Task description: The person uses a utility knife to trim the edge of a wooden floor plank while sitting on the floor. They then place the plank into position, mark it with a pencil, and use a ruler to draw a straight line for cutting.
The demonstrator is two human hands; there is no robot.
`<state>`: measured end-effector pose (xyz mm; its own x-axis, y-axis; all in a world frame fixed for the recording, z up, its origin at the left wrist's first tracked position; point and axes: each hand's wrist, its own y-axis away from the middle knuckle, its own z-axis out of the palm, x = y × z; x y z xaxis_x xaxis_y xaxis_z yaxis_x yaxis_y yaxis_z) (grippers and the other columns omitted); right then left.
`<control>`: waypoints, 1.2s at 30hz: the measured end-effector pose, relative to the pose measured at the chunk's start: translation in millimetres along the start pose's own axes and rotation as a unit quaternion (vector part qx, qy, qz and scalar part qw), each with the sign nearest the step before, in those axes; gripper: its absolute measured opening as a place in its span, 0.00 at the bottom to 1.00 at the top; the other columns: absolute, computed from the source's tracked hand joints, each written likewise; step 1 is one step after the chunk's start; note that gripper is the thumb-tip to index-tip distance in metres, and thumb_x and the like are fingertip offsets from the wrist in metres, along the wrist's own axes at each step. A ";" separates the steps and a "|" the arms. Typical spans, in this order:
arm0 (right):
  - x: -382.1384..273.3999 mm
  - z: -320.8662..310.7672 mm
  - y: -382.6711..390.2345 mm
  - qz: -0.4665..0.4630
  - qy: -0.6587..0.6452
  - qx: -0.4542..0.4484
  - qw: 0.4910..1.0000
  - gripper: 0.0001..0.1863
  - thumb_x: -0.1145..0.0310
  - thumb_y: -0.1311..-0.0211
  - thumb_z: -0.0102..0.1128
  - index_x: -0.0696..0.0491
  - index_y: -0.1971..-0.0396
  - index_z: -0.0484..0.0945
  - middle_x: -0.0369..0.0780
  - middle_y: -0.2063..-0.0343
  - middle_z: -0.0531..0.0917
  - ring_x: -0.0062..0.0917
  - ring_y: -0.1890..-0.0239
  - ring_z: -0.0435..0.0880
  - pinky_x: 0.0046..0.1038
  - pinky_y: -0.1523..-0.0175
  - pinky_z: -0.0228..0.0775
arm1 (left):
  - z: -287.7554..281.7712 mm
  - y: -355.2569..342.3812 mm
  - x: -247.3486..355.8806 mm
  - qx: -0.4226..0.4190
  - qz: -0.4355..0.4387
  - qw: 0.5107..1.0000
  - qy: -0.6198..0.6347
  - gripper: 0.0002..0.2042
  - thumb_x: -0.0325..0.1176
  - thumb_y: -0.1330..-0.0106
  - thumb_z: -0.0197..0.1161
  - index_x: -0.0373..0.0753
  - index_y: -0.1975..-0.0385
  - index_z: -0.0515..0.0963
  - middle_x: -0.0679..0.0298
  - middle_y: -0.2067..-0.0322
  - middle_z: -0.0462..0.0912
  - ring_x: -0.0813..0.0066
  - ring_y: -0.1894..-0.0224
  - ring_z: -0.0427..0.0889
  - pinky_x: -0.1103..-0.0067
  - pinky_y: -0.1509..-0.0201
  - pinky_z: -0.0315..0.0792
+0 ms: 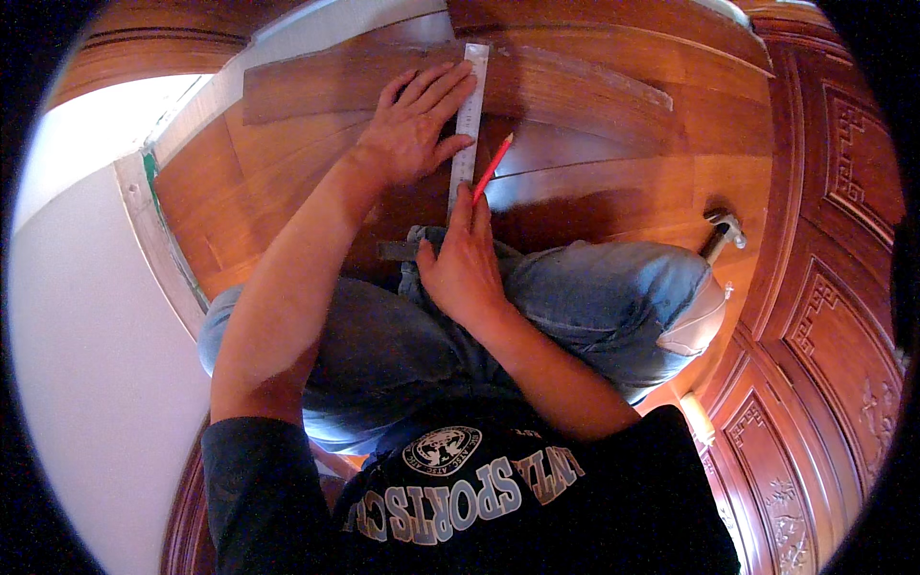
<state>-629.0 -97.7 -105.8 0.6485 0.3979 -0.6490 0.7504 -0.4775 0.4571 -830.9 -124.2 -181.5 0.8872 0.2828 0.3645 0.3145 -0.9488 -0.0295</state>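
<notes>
A metal ruler lies crosswise over a loose wooden plank, running from the plank's far edge back toward my lap. My left hand rests flat on the plank, its fingers stretched out. Its fingertips and thumb touch the ruler's left edge. A red pencil sits in my right hand, its tip pointing away from me, just right of the ruler. Fingers of that hand also touch the ruler's near end. Whether the pencil tip meets the wood, I cannot tell.
Wooden flooring spreads around the plank. A hammer lies to the right, beyond my bent knee. Carved wooden panelling lines the right side. At the left stands a pale wall panel with a bare strip along its edge.
</notes>
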 end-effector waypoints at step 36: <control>-3.8 -2.6 -0.6 0.008 -0.007 -0.006 1.000 0.50 0.70 0.36 0.69 0.69 0.22 0.47 0.69 0.25 0.54 0.65 0.24 0.60 0.49 0.19 0.55 | 0.0 -1.2 0.7 0.010 0.000 1.000 -0.016 0.40 0.57 0.26 0.63 0.48 0.18 0.59 0.67 0.17 0.58 0.64 0.17 0.56 0.56 0.15 0.48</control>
<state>-631.6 -96.9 -102.0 0.6589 0.3796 -0.6495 0.7412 -0.4750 0.4743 -830.7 -122.9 -181.2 0.8973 0.2872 0.3352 0.3210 -0.9458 -0.0489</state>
